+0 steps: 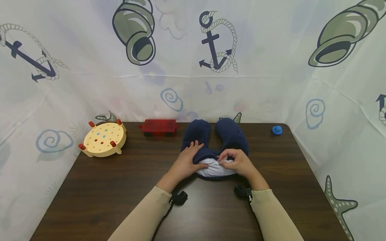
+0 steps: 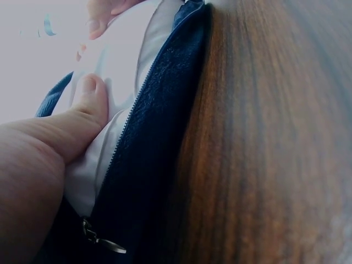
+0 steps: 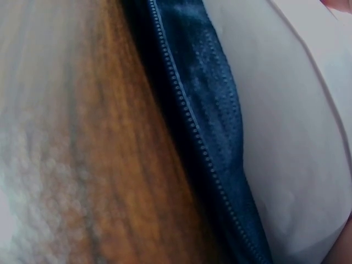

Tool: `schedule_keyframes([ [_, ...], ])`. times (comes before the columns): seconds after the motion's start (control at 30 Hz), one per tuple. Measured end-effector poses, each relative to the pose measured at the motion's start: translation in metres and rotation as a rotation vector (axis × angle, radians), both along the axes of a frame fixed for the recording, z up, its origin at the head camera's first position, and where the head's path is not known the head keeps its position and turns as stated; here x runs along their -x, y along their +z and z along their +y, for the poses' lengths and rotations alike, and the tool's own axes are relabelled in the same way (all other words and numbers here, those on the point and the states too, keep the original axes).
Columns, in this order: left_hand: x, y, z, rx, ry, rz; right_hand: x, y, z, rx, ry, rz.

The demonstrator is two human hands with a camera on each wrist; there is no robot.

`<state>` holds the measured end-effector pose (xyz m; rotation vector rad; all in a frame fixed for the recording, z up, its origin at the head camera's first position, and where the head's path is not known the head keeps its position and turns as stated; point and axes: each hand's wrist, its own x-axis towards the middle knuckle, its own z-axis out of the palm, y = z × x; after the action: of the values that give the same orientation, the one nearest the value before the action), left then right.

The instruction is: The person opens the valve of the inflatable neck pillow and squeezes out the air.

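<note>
A navy U-shaped neck pillow lies on the table with its zipped cover undone along the near curve. White inner lining shows through the gap. My left hand rests on the pillow's left side, fingers spread over the navy fabric and thumb pressing the white lining. With thumb and index finger, my right hand pinches the white lining near the middle of the opening. A metal zipper pull hangs at the left end of the zip. In the right wrist view, zipper teeth run along the navy edge.
At the back left stands a yellow round toy with red-tipped pegs. Beside it is a red toy wagon. A small blue object sits at the table's back right corner. Printed cloth hangs behind the table.
</note>
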<state>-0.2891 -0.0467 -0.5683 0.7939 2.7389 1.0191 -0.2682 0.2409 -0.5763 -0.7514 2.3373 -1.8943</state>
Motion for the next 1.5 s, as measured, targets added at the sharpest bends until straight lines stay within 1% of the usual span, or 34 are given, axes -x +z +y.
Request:
schedule_keyframes([
  [0.2, 0.0015, -0.0019, 0.0004, 0.017, 0.002, 0.018, -0.0001, 0.0022, -0.0006, -0.009, -0.003, -0.01],
  [0.3, 0.0019, -0.0022, 0.0001, 0.02, 0.004, 0.012, 0.0006, 0.0017, -0.0008, -0.008, -0.002, -0.007],
  [0.43, 0.0013, -0.0016, 0.0002, 0.018, 0.004, 0.007, 0.0009, -0.0005, -0.0014, -0.002, 0.003, -0.001],
  [0.7, -0.0001, -0.0016, 0.0022, 0.019, -0.005, 0.023, -0.0021, -0.0005, -0.0006, -0.004, 0.0, 0.001],
  [1.0, 0.0005, -0.0024, 0.0008, 0.023, 0.001, 0.014, -0.0001, -0.0001, -0.0008, -0.018, -0.005, -0.004],
  [1.33, 0.0001, -0.0003, 0.0012, 0.035, -0.008, 0.0, 0.0004, -0.0012, -0.0008, -0.01, -0.001, 0.015],
  [1.5, -0.0002, -0.0009, 0.0011, 0.032, -0.016, 0.002, -0.0002, -0.0004, -0.001, -0.013, -0.004, 0.003],
])
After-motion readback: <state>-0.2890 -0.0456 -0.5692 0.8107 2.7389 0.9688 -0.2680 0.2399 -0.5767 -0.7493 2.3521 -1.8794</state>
